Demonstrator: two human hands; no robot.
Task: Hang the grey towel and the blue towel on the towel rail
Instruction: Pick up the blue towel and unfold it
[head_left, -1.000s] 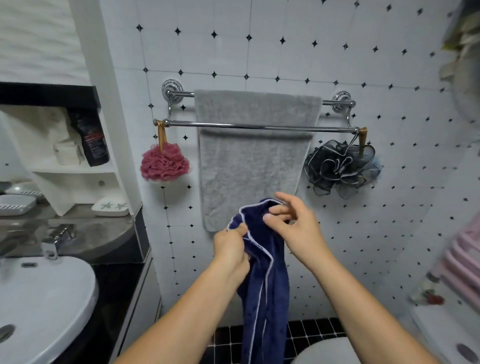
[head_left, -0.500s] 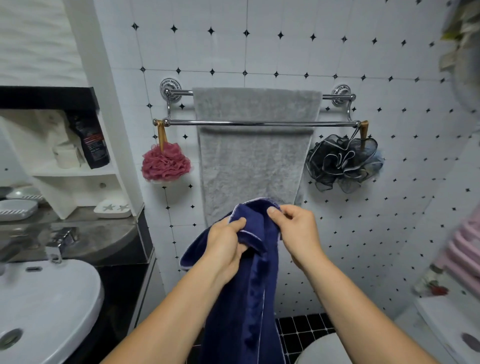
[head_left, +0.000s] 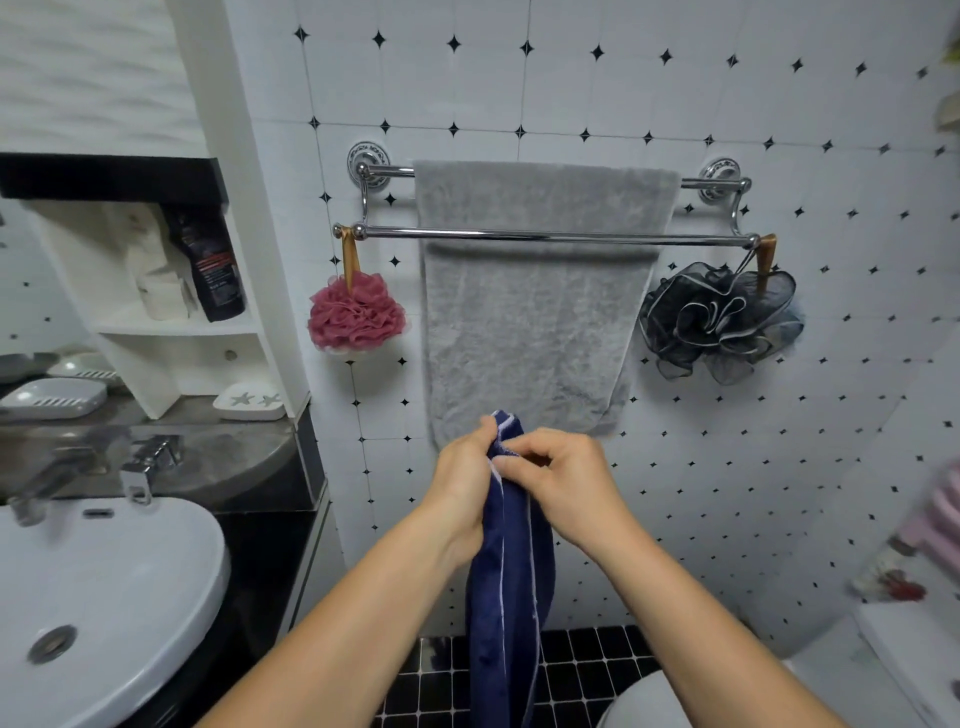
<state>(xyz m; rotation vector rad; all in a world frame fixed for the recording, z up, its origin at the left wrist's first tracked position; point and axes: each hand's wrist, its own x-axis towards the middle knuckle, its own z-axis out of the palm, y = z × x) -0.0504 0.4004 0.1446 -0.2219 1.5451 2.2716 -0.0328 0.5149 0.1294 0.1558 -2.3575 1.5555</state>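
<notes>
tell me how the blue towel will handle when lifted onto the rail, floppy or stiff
Probably floppy: the blue towel hangs limp in a narrow bunch below the left hand and right hand gripping its top. It likely needs spreading before draping, or it will sit bunched on the towel rail. Its plush surface suggests little slipping.

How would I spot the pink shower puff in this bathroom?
Find the chrome towel rail on the tiled wall. The pink shower puff hangs from its left end, beside the grey towel. The other shower puff, at the right end, is black.
</notes>
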